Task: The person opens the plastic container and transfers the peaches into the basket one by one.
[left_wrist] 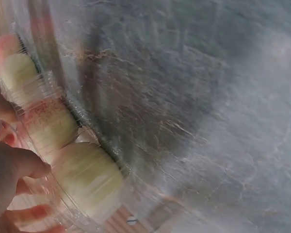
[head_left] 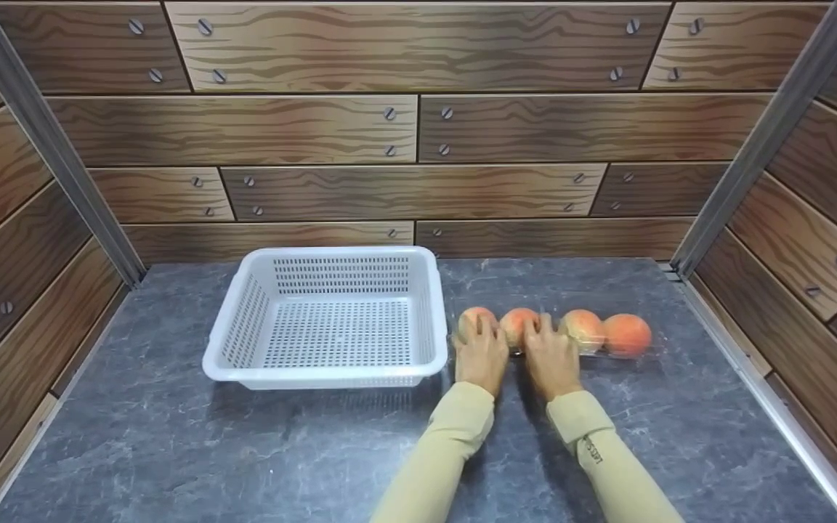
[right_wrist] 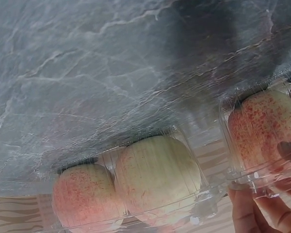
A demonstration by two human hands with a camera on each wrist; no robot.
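Several red-and-yellow peaches lie in a row in clear plastic packaging, two in the part under my hands and two further right. My left hand (head_left: 482,357) is at the leftmost peach (left_wrist: 87,177), its thumb and fingers bent around the edge of the clear plastic box (left_wrist: 70,201). Close beside it, my right hand (head_left: 554,359) pinches the plastic edge next to the second peach (right_wrist: 262,128). Right of that hand are a paler peach (right_wrist: 157,177) and a redder peach (right_wrist: 87,196), both under clear plastic. Some fingertips are hidden in the head view.
A white perforated basket (head_left: 324,373) stands left of the hands, near the packaging. The dark marbled tabletop (head_left: 302,465) runs under everything. Wood-patterned walls (head_left: 317,131) and metal corner posts (head_left: 753,138) enclose the back and sides.
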